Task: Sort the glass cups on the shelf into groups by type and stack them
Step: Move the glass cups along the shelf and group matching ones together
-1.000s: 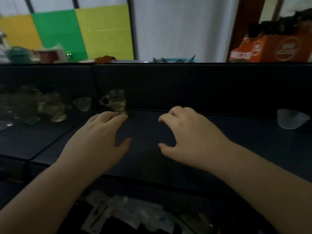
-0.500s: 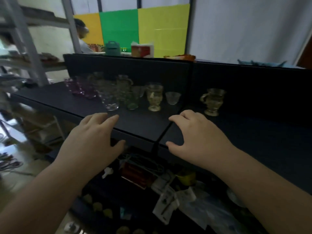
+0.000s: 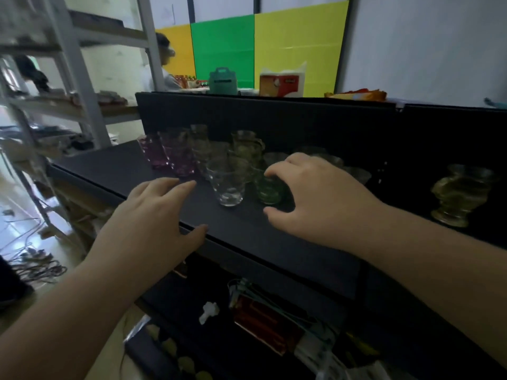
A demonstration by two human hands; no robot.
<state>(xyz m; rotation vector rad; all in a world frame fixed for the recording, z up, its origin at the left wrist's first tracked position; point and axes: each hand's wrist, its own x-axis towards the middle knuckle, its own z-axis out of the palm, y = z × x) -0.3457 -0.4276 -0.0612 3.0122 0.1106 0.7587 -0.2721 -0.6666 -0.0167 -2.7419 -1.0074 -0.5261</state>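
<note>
On the dark shelf point(image 3: 247, 242): two purple tumblers point(image 3: 167, 153), one clear tumbler point(image 3: 227, 185), one green cup point(image 3: 269, 190), one amber footed cup point(image 3: 458, 196); those behind blur beyond counting. Two bare hands.

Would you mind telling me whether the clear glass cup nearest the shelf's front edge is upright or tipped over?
Upright: the clear glass cup stands on its thick base on the shelf, its open rim facing up.
</note>
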